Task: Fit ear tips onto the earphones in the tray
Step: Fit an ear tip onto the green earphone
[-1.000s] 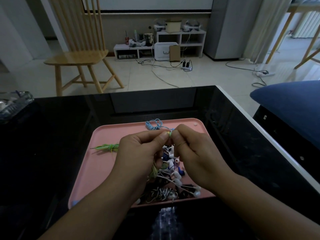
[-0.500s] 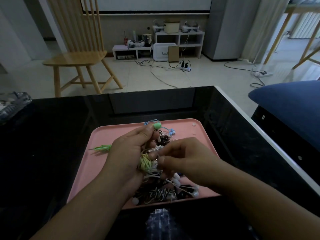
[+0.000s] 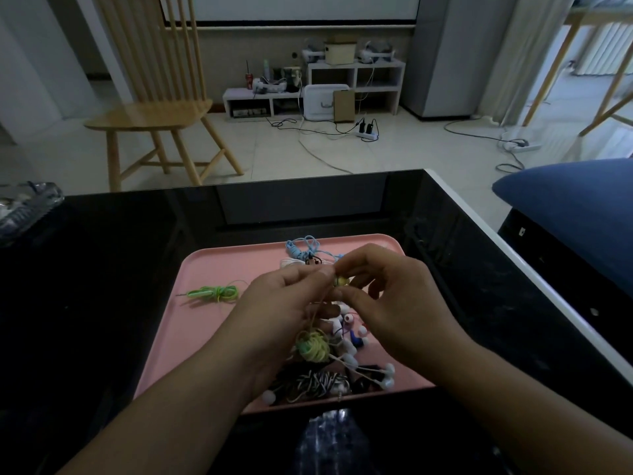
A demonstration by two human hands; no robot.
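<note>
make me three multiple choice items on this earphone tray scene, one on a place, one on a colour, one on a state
1. Where does the loose green coiled earphone cable lie?
A. on the left part of the pink plastic tray
B. on the black glossy table outside the tray
C. on the wooden chair

2. What colour is the bundled cable at the tray's far edge?
A. red
B. light blue
C. orange

3. What are the left hand and right hand doing?
A. both resting flat on the table
B. both pinching one small yellowish earbud between their fingertips above the tray
C. lifting the tray by its rim

Answers:
1 A, the green coil sits on the pink surface left of the hands.
2 B, the far bundle is pale blue.
3 B, the fingertips of both hands meet on the earbud.
</note>
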